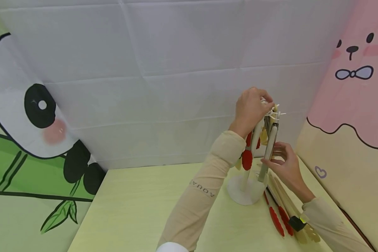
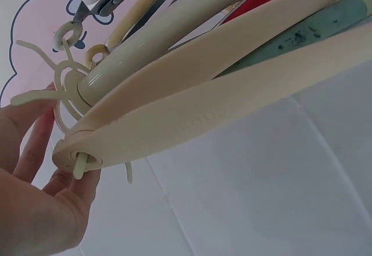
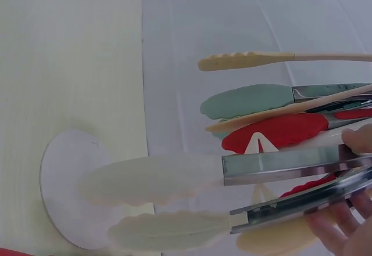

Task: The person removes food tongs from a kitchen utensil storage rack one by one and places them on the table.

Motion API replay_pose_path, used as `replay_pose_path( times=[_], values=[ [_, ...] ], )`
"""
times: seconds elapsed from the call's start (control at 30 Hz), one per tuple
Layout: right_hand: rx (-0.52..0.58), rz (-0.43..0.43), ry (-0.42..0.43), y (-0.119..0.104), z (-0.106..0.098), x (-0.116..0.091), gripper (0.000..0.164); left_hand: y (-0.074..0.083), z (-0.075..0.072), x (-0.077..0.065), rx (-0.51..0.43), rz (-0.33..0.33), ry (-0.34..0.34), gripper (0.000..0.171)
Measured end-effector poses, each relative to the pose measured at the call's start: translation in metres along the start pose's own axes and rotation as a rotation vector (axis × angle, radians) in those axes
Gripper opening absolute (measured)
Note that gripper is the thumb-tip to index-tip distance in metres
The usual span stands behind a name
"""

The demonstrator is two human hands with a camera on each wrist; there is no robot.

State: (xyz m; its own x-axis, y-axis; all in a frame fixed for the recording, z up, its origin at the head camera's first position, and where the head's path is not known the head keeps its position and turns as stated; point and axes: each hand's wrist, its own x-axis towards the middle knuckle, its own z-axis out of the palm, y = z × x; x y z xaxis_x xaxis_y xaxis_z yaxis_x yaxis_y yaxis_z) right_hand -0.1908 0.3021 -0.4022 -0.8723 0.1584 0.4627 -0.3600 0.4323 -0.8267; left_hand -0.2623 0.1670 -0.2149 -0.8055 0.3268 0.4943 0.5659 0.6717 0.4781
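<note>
A white utensil stand (image 1: 244,192) with a round base stands toward the table's right side, several tongs hanging from its top hooks (image 2: 36,97). My left hand (image 1: 251,109) grips the stand's top, with fingers behind the hook ring in the left wrist view. With thumb and fingers, my right hand (image 1: 286,167) holds metal tongs (image 3: 279,168) with pale translucent tips, upright beside the pole. On the stand hang red-tipped tongs (image 3: 273,133), green-tipped tongs (image 3: 250,100) and beige tongs (image 2: 174,108). In the left wrist view, a hook pokes through the beige tongs' end hole.
On the pale yellow table (image 1: 138,210), red-tipped tongs (image 1: 276,221) and beige tongs (image 1: 285,199) lie below my right forearm. A white sheet (image 1: 176,87) hangs behind the table. A pink cartoon panel (image 1: 356,94) stands at right, a green one at left.
</note>
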Motion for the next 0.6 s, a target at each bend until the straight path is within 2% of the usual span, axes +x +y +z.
replay_pose_path(
  times=[0.2, 0.6],
  values=[
    [0.044, -0.052, -0.005, 0.0026, -0.0036, 0.0000, 0.060, 0.0004, 0.0002, -0.0001, 0.006, 0.000, 0.005, 0.007],
    [0.034, -0.062, 0.001, -0.0055, -0.0092, -0.0007, 0.060, 0.0029, 0.0003, -0.0014, 0.021, -0.020, 0.016, 0.007]
  ],
)
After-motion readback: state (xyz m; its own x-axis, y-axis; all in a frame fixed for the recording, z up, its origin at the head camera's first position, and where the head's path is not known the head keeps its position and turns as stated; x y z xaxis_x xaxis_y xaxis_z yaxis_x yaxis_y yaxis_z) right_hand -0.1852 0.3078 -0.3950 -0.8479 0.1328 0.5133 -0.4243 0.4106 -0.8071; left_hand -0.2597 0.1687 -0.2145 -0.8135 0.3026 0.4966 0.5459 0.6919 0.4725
